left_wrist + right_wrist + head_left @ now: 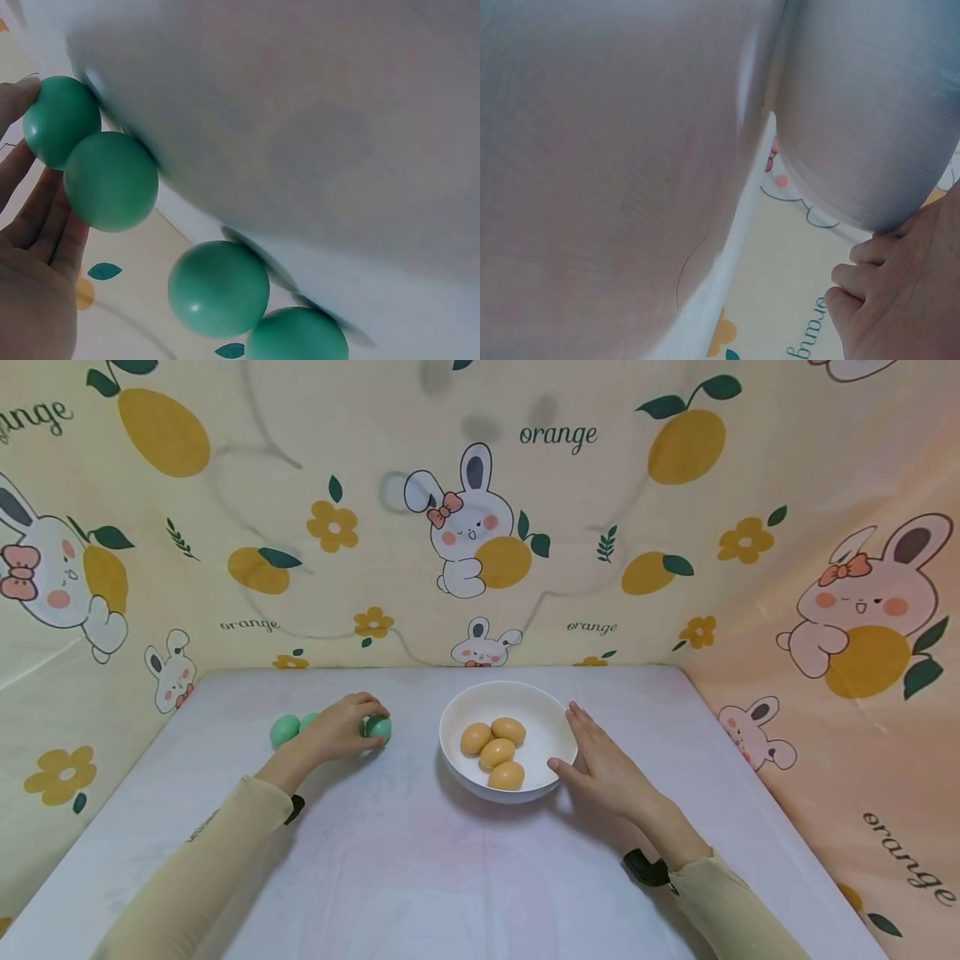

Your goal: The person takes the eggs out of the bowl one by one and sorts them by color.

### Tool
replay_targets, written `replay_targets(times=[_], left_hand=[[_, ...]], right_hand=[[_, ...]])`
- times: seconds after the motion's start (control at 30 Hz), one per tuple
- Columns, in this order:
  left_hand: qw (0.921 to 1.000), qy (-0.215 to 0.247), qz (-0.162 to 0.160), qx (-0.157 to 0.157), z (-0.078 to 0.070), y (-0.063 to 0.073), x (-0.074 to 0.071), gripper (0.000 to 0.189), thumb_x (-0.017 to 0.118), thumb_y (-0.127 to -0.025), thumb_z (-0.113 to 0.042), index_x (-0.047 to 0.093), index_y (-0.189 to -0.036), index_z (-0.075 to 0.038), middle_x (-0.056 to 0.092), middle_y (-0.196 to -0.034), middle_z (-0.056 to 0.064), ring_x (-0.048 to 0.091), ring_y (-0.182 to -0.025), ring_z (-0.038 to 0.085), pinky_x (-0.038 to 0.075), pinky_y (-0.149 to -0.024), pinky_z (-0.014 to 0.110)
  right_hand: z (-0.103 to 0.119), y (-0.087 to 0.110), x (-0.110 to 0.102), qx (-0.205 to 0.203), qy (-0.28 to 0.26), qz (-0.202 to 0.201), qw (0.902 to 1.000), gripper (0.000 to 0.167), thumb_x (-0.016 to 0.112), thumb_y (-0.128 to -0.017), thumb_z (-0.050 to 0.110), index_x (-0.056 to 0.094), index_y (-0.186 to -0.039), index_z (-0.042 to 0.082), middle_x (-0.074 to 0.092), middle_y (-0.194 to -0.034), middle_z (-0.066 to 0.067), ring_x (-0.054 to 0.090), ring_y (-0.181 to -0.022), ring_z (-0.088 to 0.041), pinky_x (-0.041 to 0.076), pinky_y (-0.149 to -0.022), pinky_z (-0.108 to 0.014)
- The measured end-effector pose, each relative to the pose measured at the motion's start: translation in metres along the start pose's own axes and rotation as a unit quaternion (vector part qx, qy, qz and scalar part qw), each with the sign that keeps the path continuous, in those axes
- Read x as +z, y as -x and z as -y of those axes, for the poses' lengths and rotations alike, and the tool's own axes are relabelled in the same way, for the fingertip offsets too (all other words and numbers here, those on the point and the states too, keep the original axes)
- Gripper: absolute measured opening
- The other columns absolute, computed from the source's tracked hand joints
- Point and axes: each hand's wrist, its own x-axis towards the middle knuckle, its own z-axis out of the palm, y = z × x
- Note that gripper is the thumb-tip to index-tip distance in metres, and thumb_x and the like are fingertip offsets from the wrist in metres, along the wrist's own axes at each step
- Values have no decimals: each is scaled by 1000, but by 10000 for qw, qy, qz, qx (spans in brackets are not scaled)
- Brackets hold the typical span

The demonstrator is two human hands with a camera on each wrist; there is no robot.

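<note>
My left hand [341,727] is at the left of the table, with thumb and fingertips about a green egg [61,122]. A second green egg [111,181] sits right beside it, near the palm. Farther left are two more, one green egg [285,731] in plain sight and one green egg [309,720] partly hidden by the hand. My right hand [607,768] rests against the right side of a white bowl [543,718], thumb at the rim and fingers extended along the outer wall. Several orange-yellow eggs [497,753] lie inside the bowl.
The table [420,877] has a pale, smooth cover. Behind it and at both sides hangs a cream cloth [360,468] printed with rabbits and oranges. A dark strap piece [647,867] shows at the right wrist.
</note>
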Motion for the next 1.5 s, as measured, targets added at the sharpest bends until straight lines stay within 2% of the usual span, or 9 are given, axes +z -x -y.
replay_targets(times=[0.23,0.53,1.03,1.13,1.27,1.37,1.5], left_hand=[[9999,-30,53,-85,2,0,1,38,83,-89,-17,72,-122,-2,66,-126,19,62,-120,39,52,-102,53],[9999,-145,49,-36,5,0,3,39,82,-90,-20,72,-123,-3,66,-128,18,62,-121,38,51,-103,53],[9995,-306,-57,-52,0,2,-1,43,82,-90,-22,70,-127,-4,64,-134,18,60,-125,41,47,-106,58],[9994,-287,-211,-8,-3,3,-2,44,80,-91,-21,69,-130,-3,63,-136,19,58,-127,42,45,-108,60],[9981,-208,-574,126,-10,3,-2,41,76,-94,-21,68,-131,-4,63,-135,17,60,-125,41,46,-106,59],[9946,-112,-959,383,-17,2,-2,37,76,-95,-18,69,-128,-3,65,-130,16,64,-117,37,51,-100,54],[9849,61,-1490,883,-29,-2,-3,31,78,-92,-11,71,-121,-1,68,-121,15,69,-102,32,56,-89,49]], right_hand=[[1,0,0,38,5,62,10000,99,53,-100,65,12,-166,3,7,-174,-11,10,-160,-34,18,-125,-58],[2,1,-1,21,-27,57,10000,98,53,-101,64,14,-165,1,7,-174,-12,10,-160,-35,18,-125,-58],[3,1,-2,19,-9,65,10000,98,53,-101,64,13,-166,2,7,-174,-12,10,-160,-35,18,-125,-58],[3,1,-2,3,3,54,10000,98,53,-101,64,13,-166,2,6,-174,-12,10,-160,-35,18,-125,-58],[3,1,-2,11,3,52,10000,97,54,-102,61,13,-166,2,7,-174,-12,9,-160,-35,17,-125,-58],[3,1,-1,26,-16,58,10000,96,56,-102,60,13,-166,2,6,-174,-11,10,-160,-34,18,-125,-58],[2,1,-1,18,1,33,10000,97,55,-101,61,14,-165,1,7,-174,-12,11,-159,-36,18,-125,-59]])
